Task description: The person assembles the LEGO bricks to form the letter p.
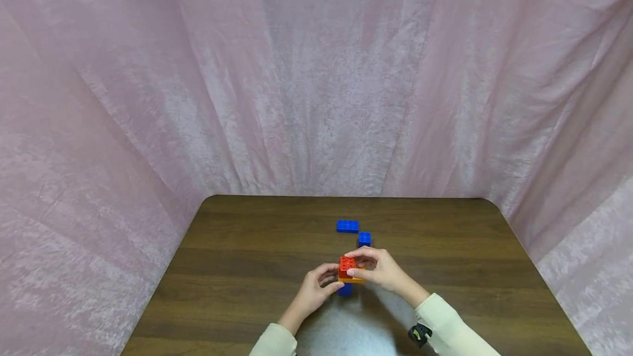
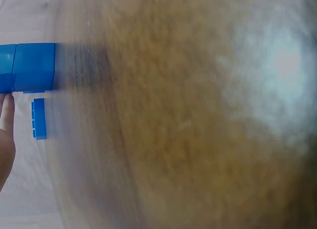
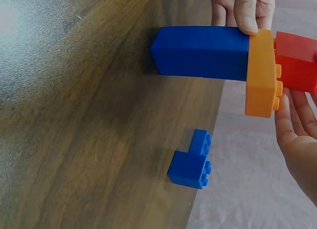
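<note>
Head view: on the brown wood-grain table (image 1: pixel 247 246) we see an upright tower of blue plastic bricks (image 3: pixel 203 52), long axis vertical; the left hand (image 1: pixel 314 290) slants in from near left, gripping the tower's top; the right hand (image 1: pixel 388 272) slants in from near right; an oblong orange plastic brick (image 3: pixel 259 80) caps the tower, overhanging rightward; beyond lies an oblong blue plastic brick (image 1: pixel 348 227); over the orange brick's left end, the right hand pinches a square red plastic brick (image 1: pixel 347 265), studs up.

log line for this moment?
left hand: gripping where orange block meets blue column | right hand: gripping red block above | two blue blocks: farther back on table
</note>
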Tool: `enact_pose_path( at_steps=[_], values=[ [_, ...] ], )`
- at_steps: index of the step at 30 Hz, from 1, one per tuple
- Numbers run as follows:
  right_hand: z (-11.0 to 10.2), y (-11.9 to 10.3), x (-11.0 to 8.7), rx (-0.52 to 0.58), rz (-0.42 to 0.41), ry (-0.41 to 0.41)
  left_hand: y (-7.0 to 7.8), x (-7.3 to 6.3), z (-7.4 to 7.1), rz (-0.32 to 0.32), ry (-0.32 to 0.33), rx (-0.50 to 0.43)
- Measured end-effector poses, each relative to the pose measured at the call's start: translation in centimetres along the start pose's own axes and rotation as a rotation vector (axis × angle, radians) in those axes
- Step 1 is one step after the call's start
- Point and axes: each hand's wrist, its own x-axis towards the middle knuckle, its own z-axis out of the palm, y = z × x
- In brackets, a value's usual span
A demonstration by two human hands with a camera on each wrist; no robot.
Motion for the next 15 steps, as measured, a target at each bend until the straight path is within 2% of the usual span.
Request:
enact_pose_path(
  at_steps=[4, 15],
  values=[
    [0.0, -1.9, 0.1, -0.017, -0.002, 0.002, -0.2, 0.0, 0.0, -0.003, 0.002, -0.020],
    [0.3, -2.1, 0.2, -0.034, -0.042, 0.017, -0.2, 0.0, 0.0, 0.016, 0.003, -0.012]
  ],
)
